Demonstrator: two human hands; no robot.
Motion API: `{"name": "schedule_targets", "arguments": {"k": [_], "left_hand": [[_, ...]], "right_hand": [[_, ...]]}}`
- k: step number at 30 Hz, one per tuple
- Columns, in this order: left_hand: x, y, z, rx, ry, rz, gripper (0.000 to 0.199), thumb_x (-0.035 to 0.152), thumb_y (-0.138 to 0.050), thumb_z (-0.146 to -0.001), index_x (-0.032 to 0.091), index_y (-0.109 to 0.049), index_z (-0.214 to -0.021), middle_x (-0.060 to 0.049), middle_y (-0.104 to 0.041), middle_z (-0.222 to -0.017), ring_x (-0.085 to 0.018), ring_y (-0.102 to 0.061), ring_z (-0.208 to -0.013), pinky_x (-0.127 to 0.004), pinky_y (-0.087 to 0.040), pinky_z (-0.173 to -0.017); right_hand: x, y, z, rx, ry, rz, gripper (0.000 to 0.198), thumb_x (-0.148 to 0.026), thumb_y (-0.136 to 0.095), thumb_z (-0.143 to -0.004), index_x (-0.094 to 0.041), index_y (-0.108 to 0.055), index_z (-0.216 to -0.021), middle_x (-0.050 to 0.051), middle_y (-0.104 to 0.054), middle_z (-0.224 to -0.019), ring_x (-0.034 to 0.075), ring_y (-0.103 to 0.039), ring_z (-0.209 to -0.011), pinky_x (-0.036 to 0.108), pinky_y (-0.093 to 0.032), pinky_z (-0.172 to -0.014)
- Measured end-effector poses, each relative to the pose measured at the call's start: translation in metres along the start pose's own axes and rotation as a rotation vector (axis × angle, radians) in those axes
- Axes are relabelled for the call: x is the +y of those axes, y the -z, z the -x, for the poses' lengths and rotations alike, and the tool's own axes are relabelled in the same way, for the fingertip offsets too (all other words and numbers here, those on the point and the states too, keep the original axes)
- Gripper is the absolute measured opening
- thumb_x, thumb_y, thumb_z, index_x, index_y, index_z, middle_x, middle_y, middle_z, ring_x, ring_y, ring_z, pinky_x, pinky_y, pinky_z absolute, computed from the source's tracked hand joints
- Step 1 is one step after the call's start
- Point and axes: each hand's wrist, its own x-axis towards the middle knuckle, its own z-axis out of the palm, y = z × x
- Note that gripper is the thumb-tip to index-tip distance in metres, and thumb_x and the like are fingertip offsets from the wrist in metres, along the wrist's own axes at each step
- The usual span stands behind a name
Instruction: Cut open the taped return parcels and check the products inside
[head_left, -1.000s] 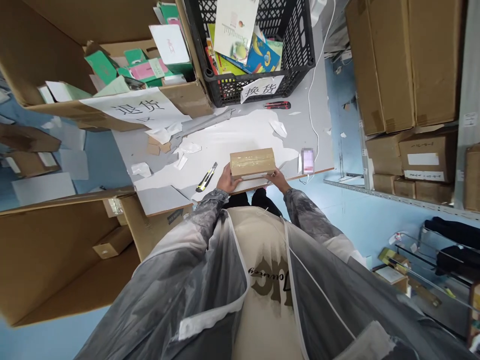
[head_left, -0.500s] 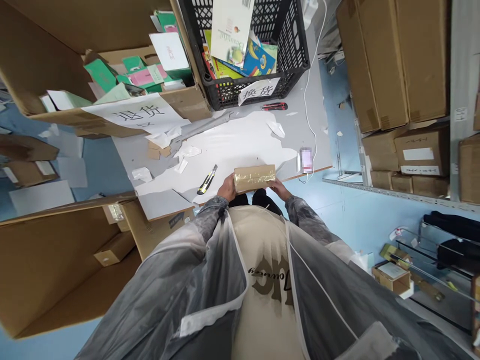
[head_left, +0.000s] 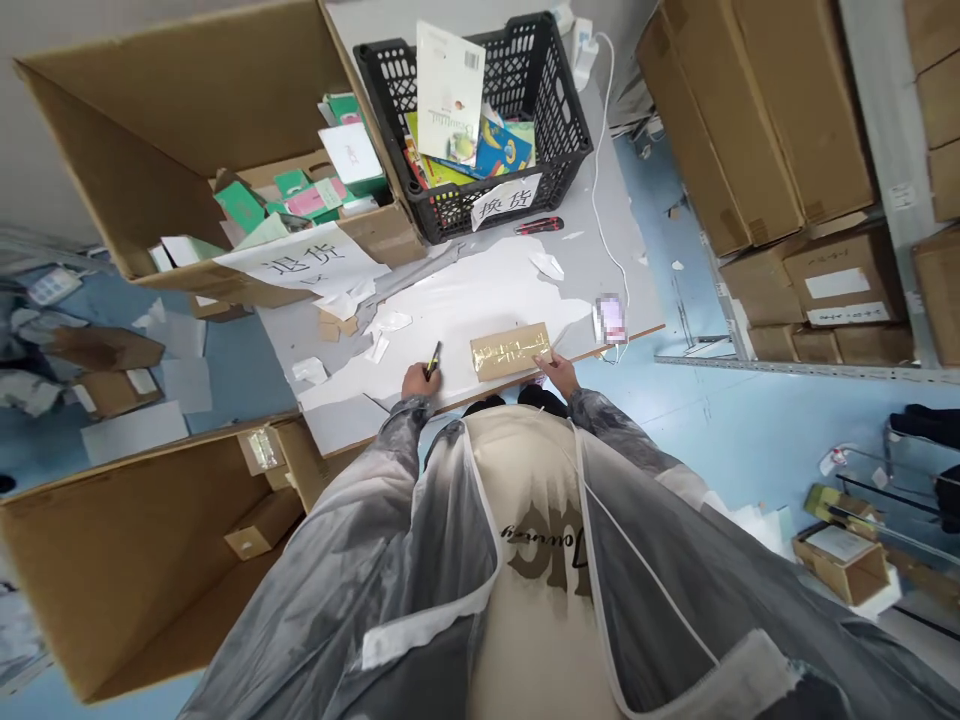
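Observation:
My left hand (head_left: pixel 420 381) is wrapped round a yellow-and-black utility knife (head_left: pixel 435 358) at the table's near edge, with one end of the knife poking out past the fingers. To its right lies a small brown cardboard box (head_left: pixel 499 353), its top crossed by shiny clear tape. My right hand (head_left: pixel 559 375) holds this box by its right end, fingertips on the taped top. The box rests on the white-covered table (head_left: pixel 427 290), slightly tilted to my line of sight.
A large carton (head_left: pixel 247 275) of green and pink boxes and a black crate (head_left: pixel 435 215) of books stand at the back. A red-and-black cutter (head_left: pixel 540 226) lies before the crate. A phone (head_left: pixel 611 318) with a white cable is right. An open carton (head_left: pixel 135 560) stands lower left.
My left hand has left the box, moved left and taken hold of the utility knife. The box now lies on the table, with my right hand still at its right end.

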Motion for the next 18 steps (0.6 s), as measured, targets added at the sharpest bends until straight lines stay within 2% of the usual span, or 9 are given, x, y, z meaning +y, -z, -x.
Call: {"name": "schedule_targets", "arguments": {"k": [2,4,6,8,10,12,15,18], "left_hand": [[0.014,0.008,0.009,0.000,0.036,0.116,0.032,0.039,-0.052,-0.116,0.022,-0.077,-0.127,-0.017,-0.086,-0.120,-0.032,-0.080,-0.118,-0.042,-0.064,-0.109],[0.035,0.014,0.020,-0.018,0.005,0.216,0.045,0.044,-0.040,-0.121,0.026,-0.080,-0.131,-0.009,-0.088,-0.108,-0.027,-0.083,-0.104,-0.037,-0.066,-0.101],[0.064,0.017,0.031,-0.033,-0.086,0.248,0.052,0.053,-0.038,-0.124,0.030,-0.082,-0.139,-0.006,-0.090,-0.108,-0.025,-0.084,-0.095,-0.036,-0.068,-0.097],[0.098,0.014,0.036,-0.103,-0.244,0.234,0.051,0.058,-0.046,-0.124,0.033,-0.080,-0.152,-0.006,-0.092,-0.120,-0.028,-0.087,-0.100,-0.040,-0.070,-0.098],[0.133,0.006,0.037,-0.181,-0.426,0.137,0.051,0.056,-0.066,-0.119,0.034,-0.077,-0.164,-0.007,-0.091,-0.138,-0.035,-0.087,-0.123,-0.045,-0.069,-0.111],[0.166,-0.003,0.036,-0.239,-0.550,-0.032,0.055,0.049,-0.074,-0.117,0.029,-0.076,-0.168,-0.013,-0.088,-0.151,-0.042,-0.082,-0.139,-0.050,-0.064,-0.122],[0.198,-0.013,0.035,-0.285,-0.619,-0.292,0.054,0.041,-0.067,-0.122,0.023,-0.075,-0.172,-0.021,-0.085,-0.155,-0.047,-0.080,-0.142,-0.053,-0.060,-0.122],[0.206,-0.012,0.036,-0.297,-0.663,-0.448,0.055,0.040,-0.057,-0.125,0.024,-0.073,-0.175,-0.024,-0.086,-0.148,-0.046,-0.082,-0.136,-0.052,-0.060,-0.116]], "right_hand": [[0.001,-0.005,0.003,0.013,0.015,0.008,0.073,-0.083,-0.084,-0.093,-0.027,-0.091,-0.140,0.003,-0.094,-0.128,0.030,-0.083,-0.134,0.045,-0.064,-0.126],[-0.001,-0.010,0.006,0.029,0.013,0.006,0.066,-0.080,-0.085,-0.094,-0.029,-0.092,-0.135,0.003,-0.094,-0.128,0.030,-0.083,-0.133,0.045,-0.063,-0.127],[-0.004,-0.015,0.010,0.049,0.000,-0.005,0.061,-0.077,-0.086,-0.095,-0.030,-0.093,-0.132,0.003,-0.094,-0.127,0.030,-0.084,-0.130,0.046,-0.064,-0.126],[-0.006,-0.017,0.012,0.062,-0.008,-0.025,0.056,-0.073,-0.089,-0.095,-0.030,-0.093,-0.131,0.003,-0.095,-0.123,0.031,-0.085,-0.128,0.046,-0.064,-0.124],[-0.008,-0.018,0.012,0.072,-0.013,-0.043,0.050,-0.066,-0.093,-0.093,-0.030,-0.093,-0.127,0.003,-0.095,-0.119,0.032,-0.085,-0.126,0.045,-0.064,-0.123],[-0.010,-0.018,0.012,0.070,-0.025,-0.037,0.042,-0.061,-0.095,-0.093,-0.030,-0.093,-0.121,0.003,-0.095,-0.113,0.033,-0.085,-0.127,0.043,-0.063,-0.123],[-0.014,-0.019,0.013,0.063,-0.050,-0.023,0.033,-0.055,-0.096,-0.097,-0.031,-0.091,-0.118,0.003,-0.094,-0.110,0.033,-0.084,-0.131,0.041,-0.061,-0.123],[-0.017,-0.024,0.015,0.068,-0.085,-0.050,0.031,-0.052,-0.097,-0.101,-0.030,-0.089,-0.122,0.005,-0.094,-0.118,0.035,-0.080,-0.139,0.041,-0.059,-0.126]]}}
